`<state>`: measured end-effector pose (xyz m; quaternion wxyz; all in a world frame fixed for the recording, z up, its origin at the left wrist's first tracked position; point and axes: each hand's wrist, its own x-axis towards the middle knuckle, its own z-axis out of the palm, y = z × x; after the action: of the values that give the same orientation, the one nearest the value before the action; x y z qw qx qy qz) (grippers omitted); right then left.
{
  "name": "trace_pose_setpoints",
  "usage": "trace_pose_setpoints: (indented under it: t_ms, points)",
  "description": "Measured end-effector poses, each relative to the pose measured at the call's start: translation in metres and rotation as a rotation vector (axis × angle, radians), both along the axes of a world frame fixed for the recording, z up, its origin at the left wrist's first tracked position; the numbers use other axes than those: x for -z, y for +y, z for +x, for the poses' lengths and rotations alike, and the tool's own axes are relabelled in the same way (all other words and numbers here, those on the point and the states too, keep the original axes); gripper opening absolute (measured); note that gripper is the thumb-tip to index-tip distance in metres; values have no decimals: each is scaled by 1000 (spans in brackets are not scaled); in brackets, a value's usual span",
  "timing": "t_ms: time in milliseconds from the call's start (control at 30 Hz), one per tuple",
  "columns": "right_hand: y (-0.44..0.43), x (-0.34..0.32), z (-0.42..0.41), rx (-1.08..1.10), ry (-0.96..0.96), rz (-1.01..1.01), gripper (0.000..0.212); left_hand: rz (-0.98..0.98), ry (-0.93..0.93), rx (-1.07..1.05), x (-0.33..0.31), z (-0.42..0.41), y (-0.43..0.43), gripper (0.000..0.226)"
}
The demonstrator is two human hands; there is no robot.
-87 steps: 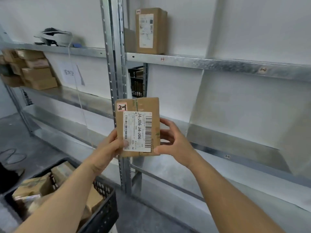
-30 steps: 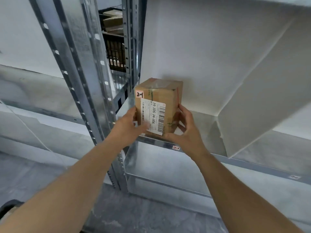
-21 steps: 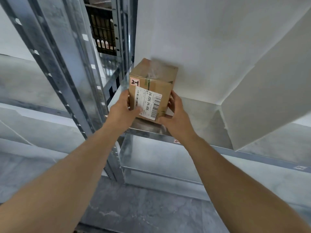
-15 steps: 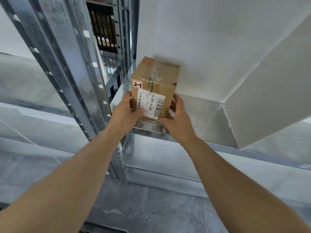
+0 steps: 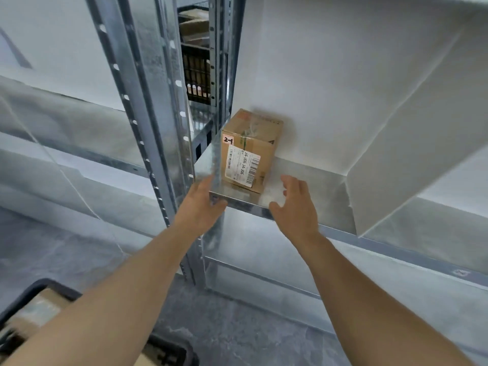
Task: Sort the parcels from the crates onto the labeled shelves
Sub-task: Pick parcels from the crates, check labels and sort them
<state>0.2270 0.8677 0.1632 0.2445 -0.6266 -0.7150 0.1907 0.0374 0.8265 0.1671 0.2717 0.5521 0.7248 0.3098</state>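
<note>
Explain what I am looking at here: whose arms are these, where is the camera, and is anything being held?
There is no machine here. A person works with bare hands, and the single picture comes from a wide-angle camera worn on the head, looking forward and down. The left hand and the right hand both have relaxed fingers and hold nothing. They are by the front edge of the galvanised metal shelf. On that shelf the brown cardboard parcel stands upright, close to the white back panel. It carries a white barcode label and a small handwritten tag reading 2-1. At the bottom left, part of a black plastic crate shows, with blurred cardboard inside.
</note>
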Motion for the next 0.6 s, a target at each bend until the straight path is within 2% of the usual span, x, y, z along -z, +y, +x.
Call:
trace_pose_setpoints:
  t_ms: [167, 333, 600]
  points:
    - [-64, -4, 9, -152, -209, 11, 44, -101, 192, -7, 8, 17, -93, 55]
    - [-132, 3, 14, -334, -251, -34, 48, -178, 328, -78, 16, 34, -182, 55]
    - [-226, 17, 1, -634, -301, -36, 46, -267, 381, -341, 31, 45, -306, 60]
